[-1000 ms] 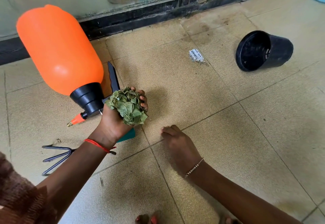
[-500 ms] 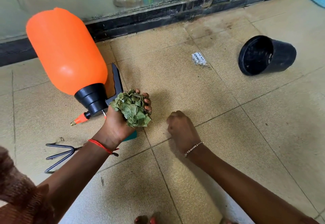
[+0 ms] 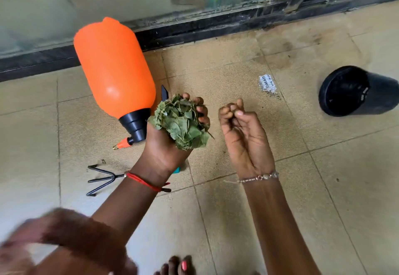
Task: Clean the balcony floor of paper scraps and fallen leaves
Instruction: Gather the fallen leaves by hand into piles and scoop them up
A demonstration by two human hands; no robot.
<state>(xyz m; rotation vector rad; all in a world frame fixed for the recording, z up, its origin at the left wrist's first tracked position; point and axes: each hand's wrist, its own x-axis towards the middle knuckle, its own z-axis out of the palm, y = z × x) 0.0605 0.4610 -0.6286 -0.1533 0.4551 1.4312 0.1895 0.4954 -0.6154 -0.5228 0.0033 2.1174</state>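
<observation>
My left hand (image 3: 164, 151) is palm up above the tiled floor and grips a thick bunch of dry green leaves (image 3: 180, 123). Just to its right, my right hand (image 3: 241, 132) is also raised palm up. Its fingertips are pinched together on a tiny leaf scrap (image 3: 235, 111) that barely shows. A torn white paper scrap (image 3: 267, 83) with printed letters lies on the tiles beyond my right hand.
An orange sprayer bottle (image 3: 114, 69) lies on its side left of the leaves. A black hand rake (image 3: 99, 176) lies beside my left wrist. A black plant pot (image 3: 356, 91) lies tipped over at the right. A sliding-door track (image 3: 194, 30) runs along the back. My toes (image 3: 179, 266) show at the bottom.
My right hand left the floor, closed its fingers and turned palm up beside the leaf bunch. My left hand stayed raised, still holding the leaves.
</observation>
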